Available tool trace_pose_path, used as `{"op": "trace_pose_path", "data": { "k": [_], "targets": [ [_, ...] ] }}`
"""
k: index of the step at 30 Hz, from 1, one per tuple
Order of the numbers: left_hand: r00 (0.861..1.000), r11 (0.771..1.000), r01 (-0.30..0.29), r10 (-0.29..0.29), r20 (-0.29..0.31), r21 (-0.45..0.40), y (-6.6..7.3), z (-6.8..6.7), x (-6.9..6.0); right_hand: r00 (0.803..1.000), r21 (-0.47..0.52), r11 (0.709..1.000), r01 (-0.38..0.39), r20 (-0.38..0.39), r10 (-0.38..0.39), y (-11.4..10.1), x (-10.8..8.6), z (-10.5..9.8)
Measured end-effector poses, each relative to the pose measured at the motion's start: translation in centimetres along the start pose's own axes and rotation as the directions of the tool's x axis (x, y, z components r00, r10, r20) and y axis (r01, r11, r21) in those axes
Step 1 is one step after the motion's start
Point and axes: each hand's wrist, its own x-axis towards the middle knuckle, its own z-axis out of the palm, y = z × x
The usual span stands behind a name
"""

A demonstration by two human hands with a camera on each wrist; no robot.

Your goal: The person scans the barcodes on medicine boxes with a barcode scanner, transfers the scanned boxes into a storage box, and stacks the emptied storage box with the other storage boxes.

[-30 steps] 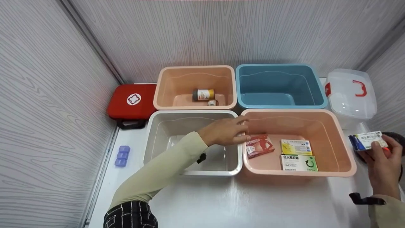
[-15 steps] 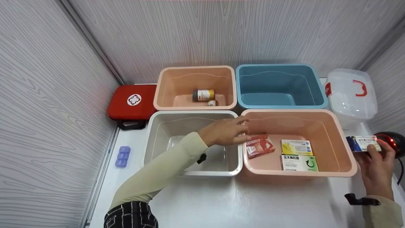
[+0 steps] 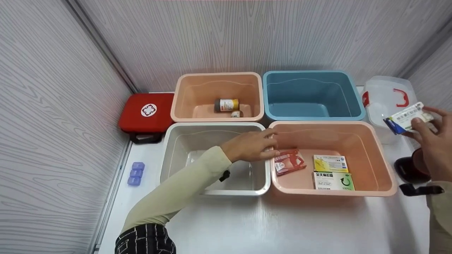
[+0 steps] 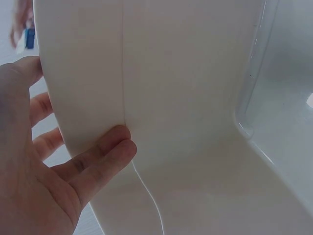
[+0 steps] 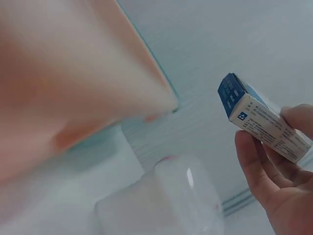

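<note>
At the far right, my right hand [image 3: 436, 135] pinches a white and blue medicine box [image 3: 409, 118] between thumb and fingers, in front of the clear lidded case. The right wrist view shows this box [image 5: 261, 120] tilted, its blue end outward. My left hand [image 3: 252, 146] rests over the side-by-side rims of the grey bin [image 3: 215, 193] and the front pink bin [image 3: 335, 193]. In the left wrist view the left hand's fingers [image 4: 105, 161] straddle a pale bin wall, two on its inner face. A red box [image 3: 289, 162], a yellow-white box [image 3: 330, 163] and a green-white box [image 3: 333, 181] lie in the front pink bin.
Behind stand a peach bin [image 3: 217, 77] with two bottles [image 3: 227, 105] and a blue bin [image 3: 310, 74]. A red first-aid case [image 3: 146, 113] and purple pill organizer [image 3: 136, 173] lie left. At right are a clear lidded case [image 3: 386, 98] and dark device [image 3: 411, 169].
My right hand has first shifted slightly left, then risen with the medicine box from beside the dark device, whose red light showed earlier. The left hand stays on the rims.
</note>
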Motion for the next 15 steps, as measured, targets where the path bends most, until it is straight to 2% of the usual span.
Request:
{"op": "trace_pose_path", "data": {
  "k": [3,7,12,15],
  "targets": [
    [1.0,1.0,-0.002,0.002,-0.003,0.0,0.1,0.0,0.0,0.99,0.14,0.985,0.096,0.092,-0.11,-1.8,1.3,1.1],
    [1.0,1.0,0.0,0.0,0.0,-0.006,0.1,0.0,0.1,0.97,0.27,0.956,0.112,0.179,-0.164,-4.2,3.0,3.1],
    [1.0,1.0,0.014,-0.014,0.012,-0.006,0.1,-0.1,0.1,0.939,0.25,0.961,0.117,0.287,-0.189,-5.9,5.1,6.4],
    [1.0,1.0,0.011,-0.011,0.008,-0.002,0.1,0.0,0.0,0.922,0.193,0.976,0.102,0.35,-0.165,-6.3,6.2,8.6]
  ]
}}
